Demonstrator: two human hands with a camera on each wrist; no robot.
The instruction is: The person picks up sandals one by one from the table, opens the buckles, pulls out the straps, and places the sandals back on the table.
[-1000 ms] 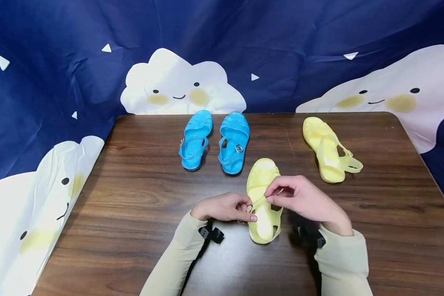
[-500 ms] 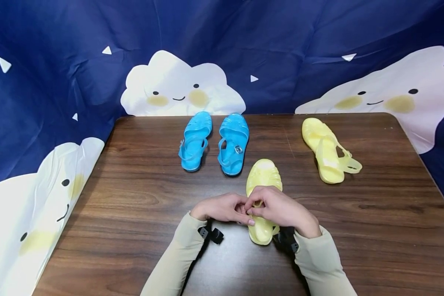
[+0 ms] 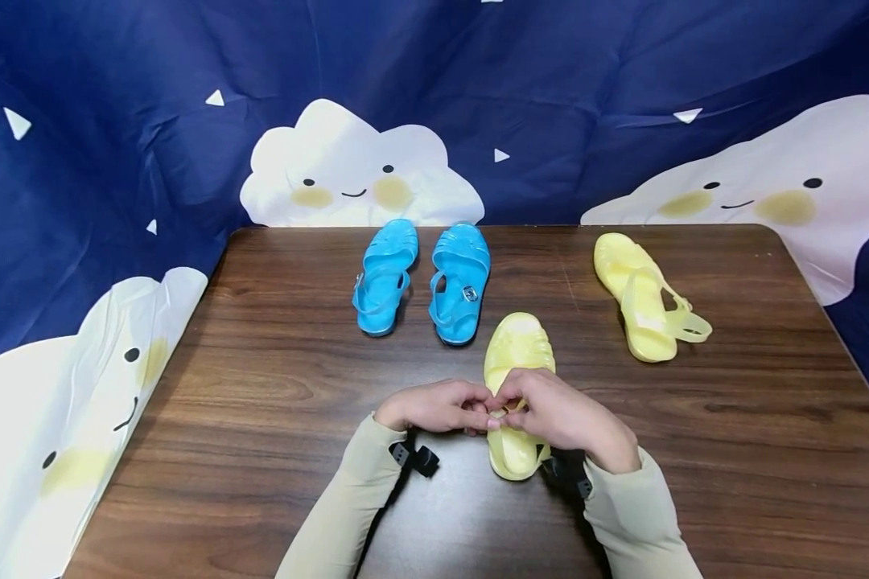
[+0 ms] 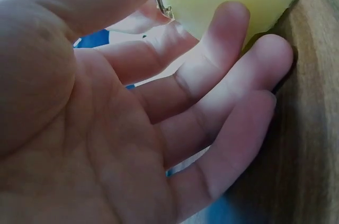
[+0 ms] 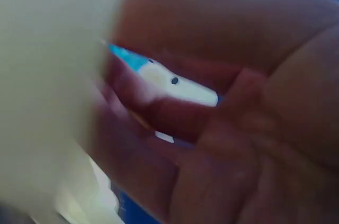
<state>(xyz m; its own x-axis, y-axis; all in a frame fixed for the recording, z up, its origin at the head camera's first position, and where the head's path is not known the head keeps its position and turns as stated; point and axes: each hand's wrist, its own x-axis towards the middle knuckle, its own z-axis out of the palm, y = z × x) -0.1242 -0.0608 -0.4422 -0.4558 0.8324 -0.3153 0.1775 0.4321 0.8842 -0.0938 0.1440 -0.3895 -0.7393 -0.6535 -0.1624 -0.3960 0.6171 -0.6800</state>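
Note:
A yellow jelly sandal (image 3: 518, 342) lies flat on the table with its toe pointing away. At its left edge my left hand (image 3: 438, 406) pinches the strap side by the buckle. The left wrist view shows the metal buckle (image 4: 165, 9) by the thumb and index finger, the other fingers loosely bent under the yellow sandal side. My right hand (image 3: 561, 410) reaches over the sandal from the right, its thumb and index finger pinching the ankle strap against the left fingertips. Fingers hide the strap's end. In the right wrist view, blurred yellow plastic (image 5: 53, 75) covers the left side.
Two blue sandals, one on the left (image 3: 387, 277) and one on the right (image 3: 461, 281), stand near the back edge of the wooden table (image 3: 261, 362). A second yellow sandal (image 3: 640, 297) lies at the right, its strap hanging outward. A blue cloud-print cloth (image 3: 550, 80) hangs behind.
My right hand has moved left across the sandal, bringing the strap to the left fingertips, then shifted slightly. The left hand and the sandal have stayed nearly in place.

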